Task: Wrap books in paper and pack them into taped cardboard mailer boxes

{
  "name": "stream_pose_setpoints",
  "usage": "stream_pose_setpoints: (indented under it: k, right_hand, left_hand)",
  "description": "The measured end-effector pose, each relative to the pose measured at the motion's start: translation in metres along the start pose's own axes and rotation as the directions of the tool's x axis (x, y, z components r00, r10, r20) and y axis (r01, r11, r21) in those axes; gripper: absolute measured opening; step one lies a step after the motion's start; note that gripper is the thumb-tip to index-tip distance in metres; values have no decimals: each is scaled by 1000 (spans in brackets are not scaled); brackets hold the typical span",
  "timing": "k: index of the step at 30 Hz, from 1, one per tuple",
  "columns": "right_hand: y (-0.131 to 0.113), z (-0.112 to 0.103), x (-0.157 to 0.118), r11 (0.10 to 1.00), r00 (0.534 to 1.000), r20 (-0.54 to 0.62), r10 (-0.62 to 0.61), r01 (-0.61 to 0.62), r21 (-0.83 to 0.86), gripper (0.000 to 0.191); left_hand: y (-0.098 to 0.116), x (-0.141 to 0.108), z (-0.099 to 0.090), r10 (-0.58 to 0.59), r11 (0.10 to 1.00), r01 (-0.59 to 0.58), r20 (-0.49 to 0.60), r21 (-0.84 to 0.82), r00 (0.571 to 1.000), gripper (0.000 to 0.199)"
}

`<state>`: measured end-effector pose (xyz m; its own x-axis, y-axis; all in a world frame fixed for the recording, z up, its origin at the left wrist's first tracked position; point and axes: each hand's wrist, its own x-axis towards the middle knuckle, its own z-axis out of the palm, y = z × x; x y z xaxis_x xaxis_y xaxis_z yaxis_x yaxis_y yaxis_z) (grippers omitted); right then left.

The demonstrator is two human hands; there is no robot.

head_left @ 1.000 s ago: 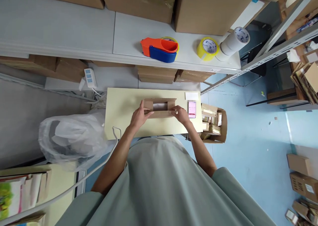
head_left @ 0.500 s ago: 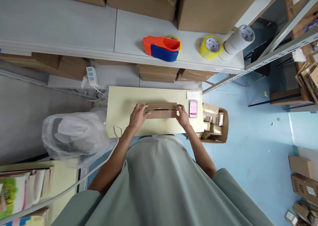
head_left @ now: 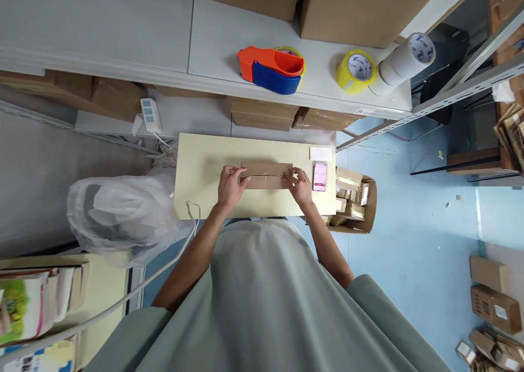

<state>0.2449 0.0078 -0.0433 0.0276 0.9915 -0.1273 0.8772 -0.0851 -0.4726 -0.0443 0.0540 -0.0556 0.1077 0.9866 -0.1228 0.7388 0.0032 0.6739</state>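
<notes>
Cardboard box (head_left: 266,181), brown, narrow and rectangular, lies near the middle of the pale-yellow rectangular tabletop (head_left: 200,197). Its long axis runs left to right, roughly parallel to the tabletop's long edges, with one end toward each hand. Two long top flaps are folded inward and meet at a seam along the same axis. The left hand (head_left: 231,187) grasps the left end between thumb and fingers; the right hand (head_left: 300,189) grasps the right end likewise. Near the tabletop's right edge lies a smartphone (head_left: 320,175) with a lit pink screen, a flat white rectangular slip (head_left: 320,154) just beyond it. An orange-and-blue plastic tape dispenser (head_left: 270,69) rests on the grey shelf (head_left: 123,34) beyond.
</notes>
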Motion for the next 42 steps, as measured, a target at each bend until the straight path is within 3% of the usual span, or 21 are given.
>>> stream_pose_setpoints:
  k: [5,11,15,20,26,30,35,39,42]
  right_hand:
    - [-2,3,6,1000,1000,26,9,-9,-21,28]
    - [-12,12,25,981,986,1,166,-166,104,15]
    - [-16,19,35,969,976,51,212,-217,121,24]
    - [-17,30,47,949,950,96,297,-304,77,22]
    - [-15,40,57,943,936,137,325,-331,25,25]
    - [-18,47,58,946,946,81,315,-319,55,25]
    - [-18,36,61,939,930,151,335,-342,26,23]
    - [1,16,55,953,971,167,172,-207,219,20]
    - [14,9,44,912,967,173,188,-237,335,17]
  left_hand:
    - [1,5,4,-36,999,36,5,-7,999,29]
    - [9,15,18,-166,986,166,-35,-26,985,28]
    - [10,20,22,-197,979,195,-28,-67,980,37]
    - [8,27,20,-220,974,221,17,-52,975,41]
    - [10,31,24,-263,964,264,42,-24,964,45]
    - [14,30,28,-279,960,279,31,16,960,43]
    - [10,36,26,-293,956,295,71,-8,953,47]
    - [-7,44,19,-284,953,296,136,-74,949,44]
    - [-20,44,16,-278,935,313,200,-169,939,35]
